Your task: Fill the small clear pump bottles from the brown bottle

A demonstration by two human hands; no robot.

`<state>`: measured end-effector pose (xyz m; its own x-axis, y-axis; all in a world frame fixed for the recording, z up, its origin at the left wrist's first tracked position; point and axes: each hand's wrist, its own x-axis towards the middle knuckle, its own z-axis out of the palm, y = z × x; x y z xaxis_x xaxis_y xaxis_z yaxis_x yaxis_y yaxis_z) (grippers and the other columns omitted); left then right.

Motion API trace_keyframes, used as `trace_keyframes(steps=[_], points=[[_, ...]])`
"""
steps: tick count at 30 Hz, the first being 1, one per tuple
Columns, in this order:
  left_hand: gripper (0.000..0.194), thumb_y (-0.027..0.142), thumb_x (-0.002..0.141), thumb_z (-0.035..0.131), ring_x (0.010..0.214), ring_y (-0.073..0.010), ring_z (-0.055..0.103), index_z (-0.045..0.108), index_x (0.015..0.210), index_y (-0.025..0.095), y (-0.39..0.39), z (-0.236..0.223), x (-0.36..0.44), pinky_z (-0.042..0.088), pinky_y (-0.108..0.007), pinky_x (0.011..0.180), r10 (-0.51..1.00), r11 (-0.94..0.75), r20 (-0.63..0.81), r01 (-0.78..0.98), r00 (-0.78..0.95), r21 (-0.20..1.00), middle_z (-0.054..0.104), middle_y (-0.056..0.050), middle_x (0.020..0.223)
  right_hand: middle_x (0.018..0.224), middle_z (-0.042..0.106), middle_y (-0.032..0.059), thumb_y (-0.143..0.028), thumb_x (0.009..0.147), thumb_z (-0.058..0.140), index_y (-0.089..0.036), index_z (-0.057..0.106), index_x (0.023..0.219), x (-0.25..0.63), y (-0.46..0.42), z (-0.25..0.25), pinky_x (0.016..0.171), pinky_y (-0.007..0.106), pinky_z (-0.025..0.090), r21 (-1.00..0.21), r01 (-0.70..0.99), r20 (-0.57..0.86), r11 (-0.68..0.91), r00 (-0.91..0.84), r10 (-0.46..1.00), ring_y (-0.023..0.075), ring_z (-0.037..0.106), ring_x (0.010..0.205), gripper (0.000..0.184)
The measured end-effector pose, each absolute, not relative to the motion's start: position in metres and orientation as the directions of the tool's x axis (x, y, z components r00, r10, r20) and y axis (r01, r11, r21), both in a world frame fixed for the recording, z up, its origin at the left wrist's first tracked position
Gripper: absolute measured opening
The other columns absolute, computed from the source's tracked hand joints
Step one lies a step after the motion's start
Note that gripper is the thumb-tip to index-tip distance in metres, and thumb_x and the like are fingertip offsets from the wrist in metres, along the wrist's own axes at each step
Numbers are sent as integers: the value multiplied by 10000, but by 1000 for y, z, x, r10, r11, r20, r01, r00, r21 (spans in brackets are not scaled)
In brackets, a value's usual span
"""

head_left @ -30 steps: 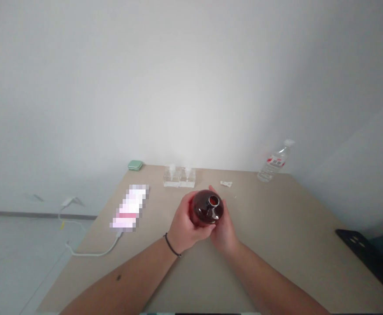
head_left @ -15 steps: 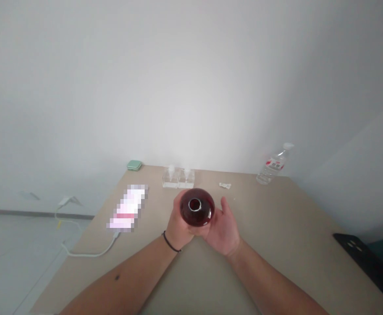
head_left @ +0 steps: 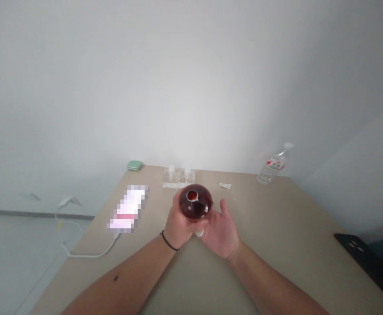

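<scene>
A dark red, glossy, rounded glass bottle with a small pale-rimmed round opening on top is held above the table. My left hand, with a black band at the wrist, wraps around its left and lower side. Palm up, my right hand lies low against its right side, thumb spread away. Its other fingertips are hidden behind the bottle and my left fingers. Between the hands, below the bottle, a small bit of something white shows; I cannot make out what it is.
On the tan table are a phone with a white cable, a green case, two clear pump bottles and a crumpled white scrap. A water bottle leans at the back right. A black phone-like object lies on the right.
The red bottle has tilted in my left hand, its opening shifting up and slightly left. My right palm shows a little more, and the white bit has come into view beneath.
</scene>
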<state>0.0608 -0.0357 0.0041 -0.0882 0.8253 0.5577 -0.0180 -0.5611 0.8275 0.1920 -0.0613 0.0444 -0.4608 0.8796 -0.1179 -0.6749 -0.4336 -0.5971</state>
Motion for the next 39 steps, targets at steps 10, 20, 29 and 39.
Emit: trace_keyframes(steps=[10,20,29,39], points=[[841,406,657,821,1161,-301,652,415,1361,194,-37,16,54,540,-432,1002,819,-567,573,200,35,799,643,-131,1274,1339,680,46,-725,884,471,-285,671,1219,187,-57,35,1132,500,388,-725,-676,-19,-136,-177,984,291,553,1319,588],[718,320,560,821,1017,-302,676,551,1216,212,-54,43,50,558,-437,929,721,-686,588,262,368,678,685,-86,1113,1197,754,30,-776,819,526,-336,607,1351,199,-54,19,1072,501,429,-831,-553,18,-62,-138,990,330,642,1204,695],[738,310,583,820,1106,-329,607,492,1231,182,-56,42,56,526,-485,980,753,-658,555,442,355,610,626,-133,1183,1360,668,68,-825,782,526,-352,604,1350,210,-62,43,1087,535,407,-835,-541,146,96,-50,988,318,616,1226,744],[638,359,664,782,991,-334,617,505,1209,179,-50,37,56,530,-472,867,825,-522,474,735,307,433,642,-126,1100,1288,700,71,-765,838,510,-318,667,1241,214,-47,44,1095,528,397,-783,-608,73,132,121,990,300,554,1299,622]])
